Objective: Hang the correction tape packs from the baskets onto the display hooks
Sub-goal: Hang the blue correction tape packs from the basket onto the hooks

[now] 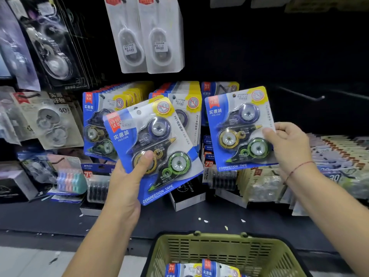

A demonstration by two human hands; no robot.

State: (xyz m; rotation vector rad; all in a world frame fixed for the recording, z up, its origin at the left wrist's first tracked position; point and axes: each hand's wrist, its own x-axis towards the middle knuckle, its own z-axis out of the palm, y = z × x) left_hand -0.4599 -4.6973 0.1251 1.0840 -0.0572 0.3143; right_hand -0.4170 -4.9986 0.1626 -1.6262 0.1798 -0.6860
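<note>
1. The left hand [129, 176] holds the left pack [165, 140] from below. Its thumb lies on the front and its fingers are behind.
2. The right hand [289, 144] pinches the right pack [239, 128] by its right edge.
3. The left pack leans to the right. The right pack stands almost straight, with its long side up and down.
4. Each pack has a small hole near the top. The hole has to slide onto a hook.
5. A bare hook [299, 94] sticks out from the dark wall, just right of the right pack and near its top. The right hand is much nearer to it than the left hand.
6. I think the right pack goes on first. Its hole must meet the tip of a hook.
7. Hung packs [95, 120] fill the hooks behind both held packs. The right pack covers part of one row, and I cannot tell if it is on that hook yet.
8. The left pack covers much of the two left rows, so it may get in the way there.
9. The basket [219, 238] sits low, between the arms. Spare packs [207, 270] lie in it.
10. White packs [147, 37] hang higher up. Other goods lie on the shelf [60, 216] below.
</note>
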